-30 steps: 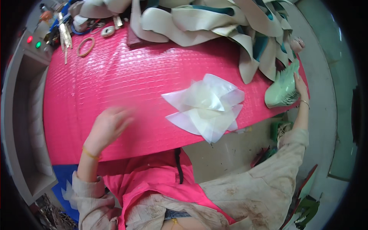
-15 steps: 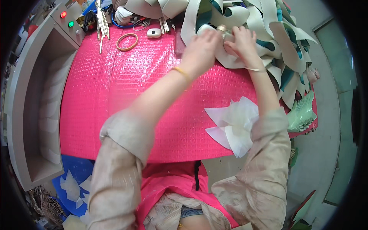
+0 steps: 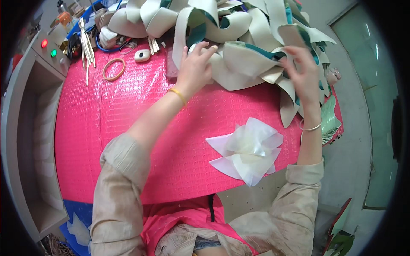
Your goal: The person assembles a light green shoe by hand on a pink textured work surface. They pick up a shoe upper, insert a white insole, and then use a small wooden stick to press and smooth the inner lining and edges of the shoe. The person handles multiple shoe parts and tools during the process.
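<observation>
My left hand (image 3: 195, 68), a yellow band at its wrist, is at the front edge of a heap of cream petal-shaped pieces (image 3: 247, 64) with teal undersides. Its fingers curl over a rounded white thing (image 3: 193, 48), mostly hidden by the hand. My right hand (image 3: 304, 70), with a thin bangle, is at the right side of the heap, slightly blurred. Its thumb and fingers are apart beside the tip of a wide curled piece. Nearer to me on the pink table cover (image 3: 171, 149) lies a small pile of translucent whitish petal shapes (image 3: 250, 151).
At the back left are a tan ring (image 3: 114, 69), a small white device (image 3: 142, 55) and a bundle of thin pale sticks (image 3: 86, 47). A grey open-fronted cabinet (image 3: 32, 128) borders the left. A pale green ridged piece (image 3: 329, 117) sits at the right edge.
My hands have moved apart: the right has swung away to the right side of the heap. A gold-capped thing between them is no longer visible. The view has shifted.
</observation>
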Motion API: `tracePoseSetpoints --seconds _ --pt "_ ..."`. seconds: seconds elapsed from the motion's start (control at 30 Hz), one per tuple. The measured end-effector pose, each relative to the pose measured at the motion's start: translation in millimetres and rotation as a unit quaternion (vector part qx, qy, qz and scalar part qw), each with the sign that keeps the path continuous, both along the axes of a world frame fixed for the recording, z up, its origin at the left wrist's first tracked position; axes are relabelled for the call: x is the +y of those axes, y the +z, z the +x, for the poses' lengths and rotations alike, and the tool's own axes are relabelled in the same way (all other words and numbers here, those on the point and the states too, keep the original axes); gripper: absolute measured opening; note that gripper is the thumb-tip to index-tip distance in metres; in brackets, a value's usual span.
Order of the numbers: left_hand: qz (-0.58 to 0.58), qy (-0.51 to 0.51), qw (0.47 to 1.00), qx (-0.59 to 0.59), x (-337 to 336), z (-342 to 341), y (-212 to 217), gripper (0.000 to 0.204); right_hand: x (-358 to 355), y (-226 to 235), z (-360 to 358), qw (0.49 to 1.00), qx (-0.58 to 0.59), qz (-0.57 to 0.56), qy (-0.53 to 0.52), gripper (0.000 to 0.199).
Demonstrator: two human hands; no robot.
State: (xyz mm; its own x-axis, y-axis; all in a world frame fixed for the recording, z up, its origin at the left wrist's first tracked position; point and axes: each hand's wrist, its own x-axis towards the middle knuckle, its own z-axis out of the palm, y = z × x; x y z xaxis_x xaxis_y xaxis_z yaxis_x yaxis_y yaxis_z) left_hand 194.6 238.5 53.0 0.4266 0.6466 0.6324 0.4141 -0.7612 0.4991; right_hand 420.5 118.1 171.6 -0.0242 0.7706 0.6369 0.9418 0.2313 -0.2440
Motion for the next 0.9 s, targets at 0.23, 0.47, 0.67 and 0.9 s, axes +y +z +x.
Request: tracePoseSetpoints --seconds 0.23,0.47,0.67,0.9 --pt "0.111 -0.097 0.988 0.039 -42.3 70.1 67.3 0.046 31.2 52.6 115.0 0.939 0.309 0.045 -0.145 0.031" --pt "0.176 -0.127 0.973 0.081 -58.6 134.6 66.1 0.051 -58.0 63.9 169.0 0.806 0.580 0.017 0.115 0.030" --pt "0.270 -0.097 0.925 0.250 -35.3 189.1 82.4 0.050 -56.5 81.4 136.2 0.884 0.425 -0.194 0.013 0.037" --pt "0.106 -0.069 0.945 0.303 -10.7 197.3 65.2 0.050 -140.8 133.0 214.3 0.751 0.621 0.220 0.029 0.051"
